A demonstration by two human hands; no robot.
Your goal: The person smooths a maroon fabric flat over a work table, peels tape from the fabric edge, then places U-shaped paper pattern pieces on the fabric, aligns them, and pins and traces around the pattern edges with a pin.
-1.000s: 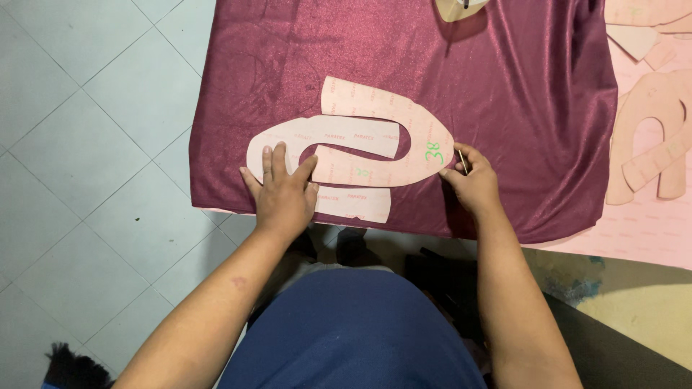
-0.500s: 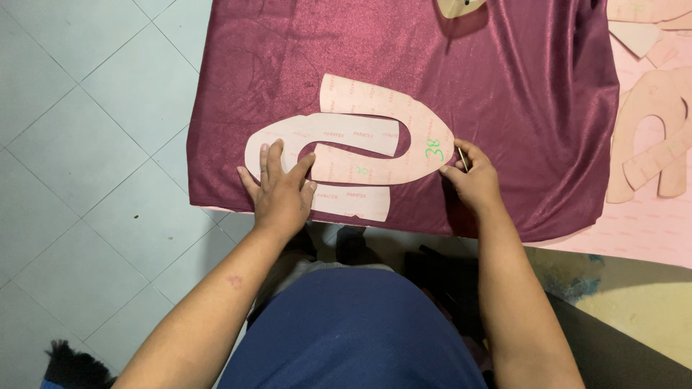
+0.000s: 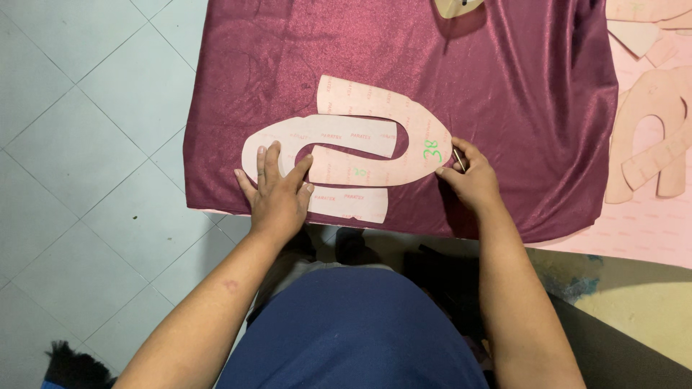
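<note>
Maroon satin cloth (image 3: 504, 94) spread over the table (image 3: 634, 238); two pink card pattern pieces (image 3: 375, 144) lie overlapped near its front edge. Tracing looks under way at the curved end, no chalk line visible yet, most of the outline apparently left. Left hand (image 3: 277, 194) flat, fingers spread, pressing the templates down. Right hand (image 3: 468, 180) pinches a thin marking tool (image 3: 458, 158) against the pattern's edge.

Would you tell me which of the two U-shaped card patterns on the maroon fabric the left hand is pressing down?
The lower-left pattern, under the left hand. The upper-right pattern is touched only by the right hand's marking tool.
</note>
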